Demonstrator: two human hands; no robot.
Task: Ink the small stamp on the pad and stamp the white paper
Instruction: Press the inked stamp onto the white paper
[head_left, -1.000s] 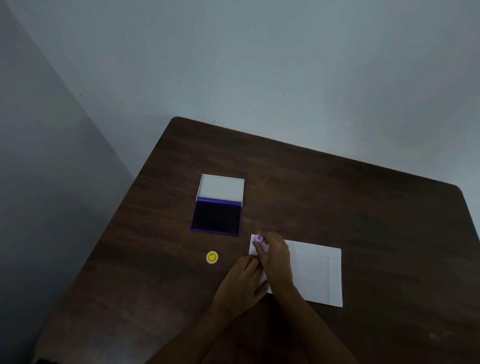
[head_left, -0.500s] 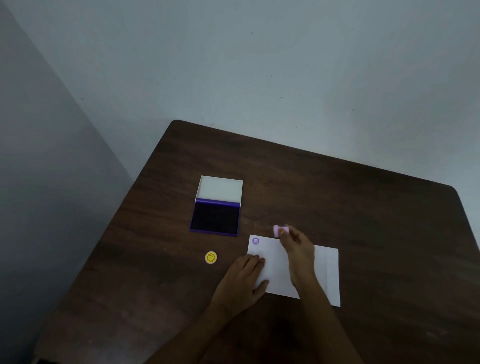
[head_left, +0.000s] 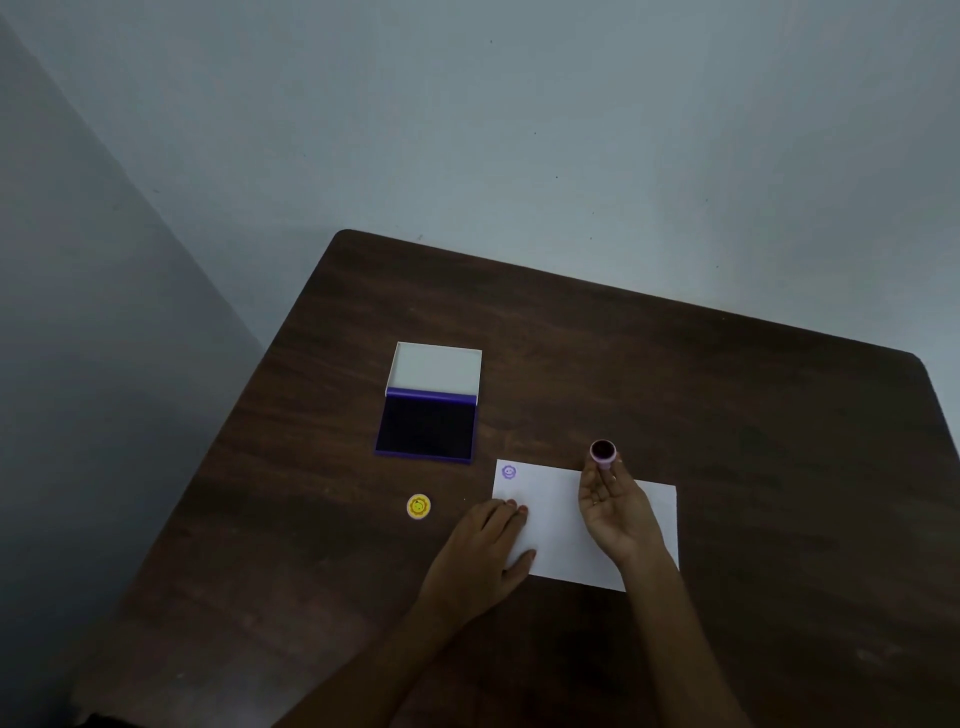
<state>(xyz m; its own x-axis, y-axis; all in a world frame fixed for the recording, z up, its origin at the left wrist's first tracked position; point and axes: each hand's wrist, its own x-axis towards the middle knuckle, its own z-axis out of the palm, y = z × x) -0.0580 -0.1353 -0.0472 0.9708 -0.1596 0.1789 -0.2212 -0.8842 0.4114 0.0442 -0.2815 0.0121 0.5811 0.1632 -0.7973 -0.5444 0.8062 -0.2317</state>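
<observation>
A white paper (head_left: 550, 514) lies on the dark wooden table (head_left: 675, 389) and carries a purple smiley print (head_left: 509, 472) in its far left corner. My left hand (head_left: 485, 551) rests flat on the paper's left edge. Over the paper's far edge my right hand (head_left: 615, 512) is turned palm up and pinches a small pink stamp (head_left: 603, 452), whose dark inked face points up at me. The purple ink pad (head_left: 427, 427) lies open to the left, its white lid (head_left: 435, 368) folded back.
A small yellow round cap (head_left: 418, 506) with a smiley lies on the table left of the paper. Grey walls close in behind and to the left. The table's far edge runs diagonally across the view.
My right hand lifted the stamp off the paper's far left corner, leaving a purple print, then moved right and turned the stamp face up. My left hand stayed on the paper.
</observation>
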